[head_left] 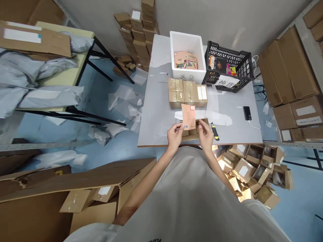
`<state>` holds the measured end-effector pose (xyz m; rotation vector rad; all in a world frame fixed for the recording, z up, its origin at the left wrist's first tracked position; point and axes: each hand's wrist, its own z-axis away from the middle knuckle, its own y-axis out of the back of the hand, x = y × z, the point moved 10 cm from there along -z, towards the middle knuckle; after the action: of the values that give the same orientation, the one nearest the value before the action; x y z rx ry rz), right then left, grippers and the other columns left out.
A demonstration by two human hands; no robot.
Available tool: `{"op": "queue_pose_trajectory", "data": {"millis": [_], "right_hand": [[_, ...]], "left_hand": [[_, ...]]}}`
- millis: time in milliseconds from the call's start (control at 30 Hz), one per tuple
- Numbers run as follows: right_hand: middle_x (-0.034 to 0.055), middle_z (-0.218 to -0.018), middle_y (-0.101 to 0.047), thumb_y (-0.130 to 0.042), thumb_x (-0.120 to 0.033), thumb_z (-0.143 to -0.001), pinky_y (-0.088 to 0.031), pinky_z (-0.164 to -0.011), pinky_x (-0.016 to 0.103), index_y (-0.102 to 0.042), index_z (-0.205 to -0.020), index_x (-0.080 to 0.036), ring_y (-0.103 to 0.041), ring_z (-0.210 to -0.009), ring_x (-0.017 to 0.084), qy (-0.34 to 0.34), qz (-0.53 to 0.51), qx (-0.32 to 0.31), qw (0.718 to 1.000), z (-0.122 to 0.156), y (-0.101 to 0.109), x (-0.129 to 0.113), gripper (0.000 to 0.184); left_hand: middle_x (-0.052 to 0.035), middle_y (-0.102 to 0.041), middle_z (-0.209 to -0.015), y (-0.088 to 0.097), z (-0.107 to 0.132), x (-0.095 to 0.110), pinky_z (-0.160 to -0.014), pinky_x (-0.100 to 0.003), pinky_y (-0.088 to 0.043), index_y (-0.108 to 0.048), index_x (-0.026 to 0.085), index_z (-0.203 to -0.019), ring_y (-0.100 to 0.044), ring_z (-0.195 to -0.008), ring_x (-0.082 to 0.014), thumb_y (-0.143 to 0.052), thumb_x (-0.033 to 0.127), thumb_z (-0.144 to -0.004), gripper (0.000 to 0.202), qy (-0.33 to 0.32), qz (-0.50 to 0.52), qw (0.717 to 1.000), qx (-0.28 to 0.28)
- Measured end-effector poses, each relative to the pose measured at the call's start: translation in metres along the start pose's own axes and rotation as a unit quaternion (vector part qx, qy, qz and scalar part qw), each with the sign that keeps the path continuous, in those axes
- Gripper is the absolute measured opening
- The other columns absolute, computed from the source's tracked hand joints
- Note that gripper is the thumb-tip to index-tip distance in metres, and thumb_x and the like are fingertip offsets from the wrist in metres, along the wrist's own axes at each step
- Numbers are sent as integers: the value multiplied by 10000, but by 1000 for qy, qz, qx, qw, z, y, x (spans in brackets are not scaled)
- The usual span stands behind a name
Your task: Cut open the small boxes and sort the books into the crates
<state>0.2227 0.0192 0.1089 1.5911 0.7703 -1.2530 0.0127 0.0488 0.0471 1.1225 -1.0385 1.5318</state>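
Several grey bags (37, 72): heaped on side table (80, 64) far left, flat cardboard lying on top.
Floor cardboard (75, 181): big flattened sheets, low left, near person's left elbow.
Work table (156, 114): grey top, centre; person stands at its near edge.
Left forearm: bare, comes up from lower centre, angled right toward table edge, wrist about straight.
Left hand (175, 136): closed on pink pack's lower left corner, thumb on front just beside the barcode, fingers behind.
Pink pack (188, 116): flat, held upright over near table edge, between both hands; bottom edge at open carton's mouth, can't tell if inside.
Open carton (193, 132): small, brown, flaps up, on table between the hands, mostly hidden by pack.
Taped cartons (186, 93): row of sealed brown ones side by side, just behind pack.
Foam box (176, 72): white, far end of table, colourful packs inside.
Right hand (205, 133): palm turned inward, fingers curled at pack's lower right edge and carton flap; cannot tell which it grips, if either.
Right forearm: bare, rises from lower right, leaning left, mirrors left arm.
Knife (215, 131): yellow-black cutter flat on table, just beside right hand, not touched.
Black crate (232, 58): right of foam box, paper label on front.
Phone (247, 113): dark, right part of table, white cable attached.
Floor cartons (252, 174): pile of small open ones under table's right corner.
Shelf cartons (290, 74): large, stacked far right.
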Motion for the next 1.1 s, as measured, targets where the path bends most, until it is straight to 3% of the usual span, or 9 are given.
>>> {"op": "queue_pose_trajectory", "data": {"millis": [100, 200, 333, 433, 567, 733, 933, 1033, 1100], "right_hand": [[152, -1479, -806, -697, -687, -1040, -639, -1214, 529, -821, -1421, -215, -773, -1379, 335, -35, -58, -53, 996, 7, -14, 4, 619], [145, -1400, -839, -762, -703, -988, -689, -1148, 504, -808, -1439, -209, -820, -1275, 329, -47, -85, -57, 994, 10, -17, 6, 670], [137, -1250, -870, -736, -690, -986, -712, -1076, 471, -831, -1311, -189, -844, -1148, 315, -49, -94, -21, 994, 2, 2, 12, 604], [123, -1142, -873, -679, -674, -998, -718, -995, 456, -837, -1187, -191, -843, -1064, 310, -57, -98, -5, 994, -10, 22, 21, 542], [105, -1051, -865, -728, -662, -939, -705, -897, 431, -840, -1158, -196, -831, -998, 310, -74, -105, -28, 991, -25, 37, 37, 526], [108, -1021, -860, -763, -663, -896, -688, -891, 416, -849, -1122, -197, -833, -1020, 314, -91, -134, -54, 985, -36, 37, 50, 525], [76, -991, -870, -802, -648, -897, -681, -867, 390, -863, -1132, -203, -820, -920, 265, -92, -159, -66, 981, -51, 31, 57, 507], [95, -1080, -889, -803, -633, -914, -690, -865, 384, -863, -1182, -189, -830, -938, 259, -85, -168, -62, 980, -57, 30, 60, 523], [128, -1193, -889, -809, -633, -918, -704, -951, 421, -851, -1243, -184, -850, -1052, 286, -78, -170, -40, 981, -60, 34, 59, 556]], "left_hand": [[-83, -802, -1009, -12, 12, 21, -954, -391, -592, -853, 233, -1007, -742, -993, -265, -831, 691, -937, 464, -65, -45, 997, 5], [-97, -802, -1057, -33, 27, 38, -1058, -449, -589, -863, 269, -1001, -745, -1067, -295, -809, 643, -985, 377, -120, -83, 989, -17], [-116, -807, -1102, -64, 46, 52, -1214, -531, -538, -877, 307, -989, -740, -1247, -346, -786, 566, -1019, 277, -184, -117, 974, -61], [-123, -807, -1161, -75, 49, 54, -1283, -554, -486, -888, 306, -1136, -696, -1359, -365, -817, 542, -999, 282, -199, -143, 967, -63], [-144, -778, -1320, -53, 26, 31, -1175, -473, -550, -833, 242, -1330, -714, -1275, -326, -860, 634, -940, 554, -103, -88, 991, 19], [-90, -835, -1054, -52, -1, -16, -977, -369, -586, -859, 194, -1069, -752, -1020, -243, -914, 728, -820, 592, 82, 52, 994, -46], [-83, -850, -1066, -59, 1, -20, -795, -291, -570, -893, 187, -1048, -729, -906, -186, -1043, 644, -699, 594, 132, 111, 983, -66], [-77, -850, -1017, -62, 1, -22, -795, -288, -585, -911, 177, -1050, -735, -881, -184, -1065, 609, -682, 588, 133, 130, 981, -55], [-83, -857, -1015, -62, -2, -22, -849, -308, -605, -918, 176, -1070, -758, -919, -206, -1062, 600, -695, 584, 117, 132, 983, -41]]}}
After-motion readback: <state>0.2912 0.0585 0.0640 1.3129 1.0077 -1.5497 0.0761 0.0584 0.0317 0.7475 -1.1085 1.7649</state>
